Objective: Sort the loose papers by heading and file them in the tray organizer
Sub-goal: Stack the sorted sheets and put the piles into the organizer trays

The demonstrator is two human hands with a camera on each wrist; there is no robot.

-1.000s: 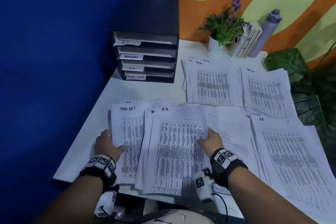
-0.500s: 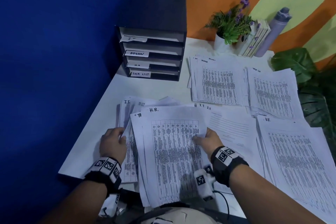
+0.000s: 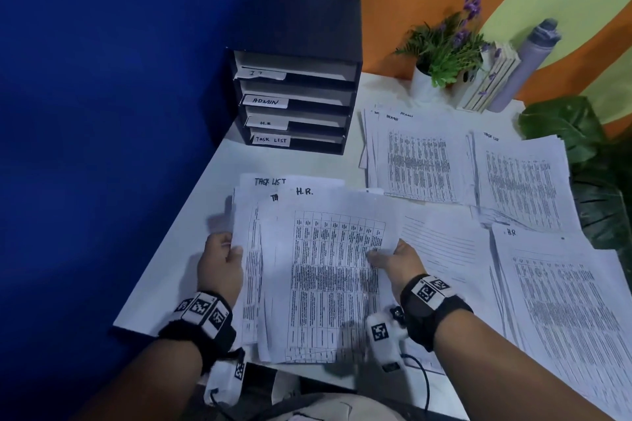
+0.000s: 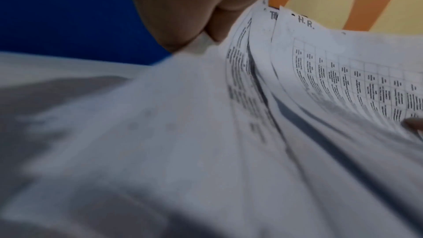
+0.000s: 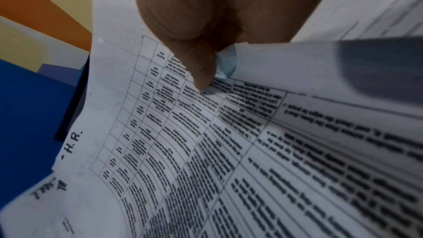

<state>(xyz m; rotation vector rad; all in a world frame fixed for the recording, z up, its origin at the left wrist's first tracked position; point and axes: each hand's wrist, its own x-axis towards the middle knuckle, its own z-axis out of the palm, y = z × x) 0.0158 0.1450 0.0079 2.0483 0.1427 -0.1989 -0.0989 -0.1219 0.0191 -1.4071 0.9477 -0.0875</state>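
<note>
Both hands grasp one sheaf of papers (image 3: pixel 318 267): left hand (image 3: pixel 220 263) pinches its left edge, right hand (image 3: pixel 398 261) its right edge, thumb on the H.R. sheet. Beyond the left hand stands the tray organizer (image 3: pixel 297 44); sorted piles (image 3: pixel 420 161) lie beyond the right.

head view downward, wrist views close, sharing paper stack (image 3: pixel 321 277)

I'm at an office desk: a labelled tray organizer (image 3: pixel 294 102) upper centre, printed paper stacks (image 3: pixel 420 161) at right, a potted plant (image 3: pixel 441 48) against a painted wall.
</note>
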